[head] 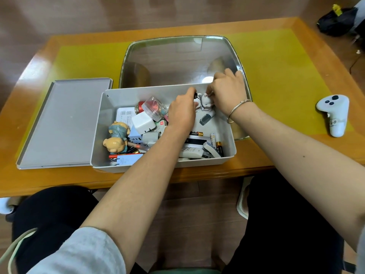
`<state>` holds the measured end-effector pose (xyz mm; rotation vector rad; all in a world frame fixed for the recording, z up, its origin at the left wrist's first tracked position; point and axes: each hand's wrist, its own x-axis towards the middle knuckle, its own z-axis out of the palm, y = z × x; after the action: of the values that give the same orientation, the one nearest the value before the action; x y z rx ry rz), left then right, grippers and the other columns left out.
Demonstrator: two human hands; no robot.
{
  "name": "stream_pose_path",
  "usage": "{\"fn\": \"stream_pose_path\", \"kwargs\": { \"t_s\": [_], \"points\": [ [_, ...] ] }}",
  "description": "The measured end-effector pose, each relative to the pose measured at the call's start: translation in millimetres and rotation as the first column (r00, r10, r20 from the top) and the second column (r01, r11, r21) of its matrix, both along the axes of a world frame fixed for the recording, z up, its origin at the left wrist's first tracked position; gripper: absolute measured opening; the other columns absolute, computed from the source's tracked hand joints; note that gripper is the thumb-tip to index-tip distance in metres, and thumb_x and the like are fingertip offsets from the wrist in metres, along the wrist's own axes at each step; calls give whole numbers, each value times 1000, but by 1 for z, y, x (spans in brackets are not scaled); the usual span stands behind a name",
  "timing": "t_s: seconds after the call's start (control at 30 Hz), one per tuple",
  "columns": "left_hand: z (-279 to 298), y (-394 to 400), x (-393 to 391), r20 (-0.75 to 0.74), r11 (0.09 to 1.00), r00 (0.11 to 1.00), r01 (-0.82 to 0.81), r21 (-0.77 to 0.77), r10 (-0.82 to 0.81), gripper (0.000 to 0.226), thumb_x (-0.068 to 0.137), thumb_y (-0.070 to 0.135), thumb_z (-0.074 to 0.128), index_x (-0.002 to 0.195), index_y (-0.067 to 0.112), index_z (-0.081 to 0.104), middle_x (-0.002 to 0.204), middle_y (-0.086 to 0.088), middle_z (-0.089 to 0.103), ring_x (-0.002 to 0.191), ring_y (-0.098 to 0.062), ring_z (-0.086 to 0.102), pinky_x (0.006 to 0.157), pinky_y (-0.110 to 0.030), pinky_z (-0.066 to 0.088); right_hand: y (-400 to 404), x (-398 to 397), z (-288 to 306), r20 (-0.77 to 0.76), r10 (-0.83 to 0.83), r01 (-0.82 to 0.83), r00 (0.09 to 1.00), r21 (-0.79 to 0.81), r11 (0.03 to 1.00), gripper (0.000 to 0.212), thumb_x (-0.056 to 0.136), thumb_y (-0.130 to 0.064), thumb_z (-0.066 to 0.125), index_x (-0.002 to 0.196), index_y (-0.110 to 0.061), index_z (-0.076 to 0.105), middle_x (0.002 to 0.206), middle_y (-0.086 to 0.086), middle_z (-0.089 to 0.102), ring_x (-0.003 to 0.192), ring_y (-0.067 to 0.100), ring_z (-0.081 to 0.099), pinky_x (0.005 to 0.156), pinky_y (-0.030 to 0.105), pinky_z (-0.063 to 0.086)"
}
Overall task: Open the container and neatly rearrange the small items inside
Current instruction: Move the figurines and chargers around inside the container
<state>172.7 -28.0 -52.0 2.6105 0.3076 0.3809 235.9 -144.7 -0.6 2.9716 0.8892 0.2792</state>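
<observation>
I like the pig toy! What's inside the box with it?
The box holds the pig, a white charger, a clear jar, batteries and a white figurine under the hands. The arms cover other things.

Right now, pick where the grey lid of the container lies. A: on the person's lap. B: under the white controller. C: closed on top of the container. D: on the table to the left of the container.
D: the grey lid lies flat on the table, beside the left wall of the open container.
</observation>
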Motion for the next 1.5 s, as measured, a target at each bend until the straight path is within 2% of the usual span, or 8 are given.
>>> {"fn": "stream_pose_path", "kwargs": {
  "t_s": [0.1, 0.3, 0.47, 0.67, 0.83, 1.0, 1.27, 1.5],
  "points": [
    [0, -1, 0, 7, 1000, 1000, -11, 3, 11, 22, 93, 15, 56, 113, 12, 49, 94, -18, 65, 82, -38, 56, 63, -38, 36, -3, 0, -2, -11, 14, -14, 1000, 5, 1000, 24, 84, -12, 60, 103, -24, 71, 107, 2, 62, 110, 28, 44, 91, 40, 29],
    [1, -1, -2, 10, 1000, 1000, -14, -20, 14, 21, 92, 16, 57, 111, 11, 48, 93, -17, 65, 80, -36, 56, 64, -40, 41, -1, 0, -5, 11, 35, -35, 999, -12, 999, 21, 81, -31, 66, 99, -22, 70, 104, 4, 61, 106, 29, 46, 87, 40, 28],
    [2, -1, -3, 15, 1000, 1000, -14, -22, 14, 21, 94, 16, 56, 113, 11, 49, 93, -17, 66, 77, -33, 54, 65, -40, 43, 4, 0, -5, 31, 28, -27, 999, -41, 999, 18, 82, -28, 66, 99, -23, 71, 103, 3, 62, 105, 29, 45, 87, 40, 29],
    [5, -2, -5, 10, 1000, 1000, -7, -26, 7, 21, 94, 15, 55, 114, 10, 49, 95, -17, 66, 83, -36, 58, 70, -44, 49, 0, 0, -7, 34, 39, -38, 999, -23, 999, 18, 83, -23, 64, 101, -24, 70, 105, 2, 62, 105, 29, 45, 88, 41, 30],
    [5, -2, -5, 16, 1000, 1000, -11, -16, 11, 21, 94, 16, 56, 114, 10, 50, 95, -16, 66, 83, -35, 58, 65, -39, 40, -5, 1, -8, -15, 27, -26, 1000, 41, 999, 20, 83, -25, 66, 102, -26, 69, 106, 1, 62, 106, 28, 46, 87, 39, 29],
    [7, -4, -5, 0, 1000, 1000, 1, -28, -1, 22, 95, 15, 55, 115, 10, 49, 95, -17, 66, 84, -37, 58, 71, -45, 49, -9, 2, -8, -35, 24, -21, 999, 77, 997, 21, 82, -25, 65, 103, -26, 69, 107, 2, 62, 107, 29, 47, 89, 39, 30],
    [7, -3, -5, -13, 999, 1000, -4, -32, 3, 23, 94, 16, 56, 116, 11, 48, 95, -17, 65, 84, -37, 57, 70, -44, 47, -3, 0, -9, 10, 15, -15, 1000, 34, 999, 14, 84, -25, 65, 96, -25, 70, 102, 2, 65, 103, 29, 46, 85, 39, 28],
    [4, -2, -5, 7, 1000, 1000, -24, 18, 24, 23, 94, 10, 53, 117, 11, 50, 97, -16, 67, 85, -37, 58, 65, -39, 38, 0, 1, -7, 17, 23, -23, 1000, 18, 1000, 21, 86, -20, 61, 102, -28, 72, 103, 2, 62, 105, 30, 44, 87, 41, 28]
  ]
}}
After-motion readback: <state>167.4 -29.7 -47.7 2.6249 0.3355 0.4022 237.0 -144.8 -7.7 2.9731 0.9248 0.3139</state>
